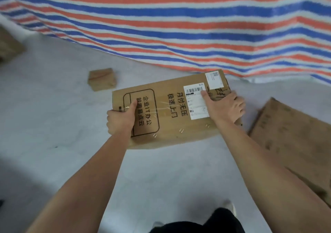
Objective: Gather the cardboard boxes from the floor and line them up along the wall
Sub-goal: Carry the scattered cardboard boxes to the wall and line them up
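A flat brown cardboard box (170, 121) with black printed characters and white shipping labels is held in front of me above the grey floor. My left hand (120, 120) grips its left end, thumb on top. My right hand (225, 107) holds its right end, thumb on the label and fingers curled over the edge. A small cardboard box (102, 78) lies on the floor beyond it to the left. Another large box (293, 139) lies on the floor at the right.
A red, white and blue striped tarpaulin (179, 27) covers the wall ahead and drapes onto the floor. Part of another cardboard box (9, 44) shows at the far left edge. My dark trousers and a shoe (231, 207) appear at the bottom.
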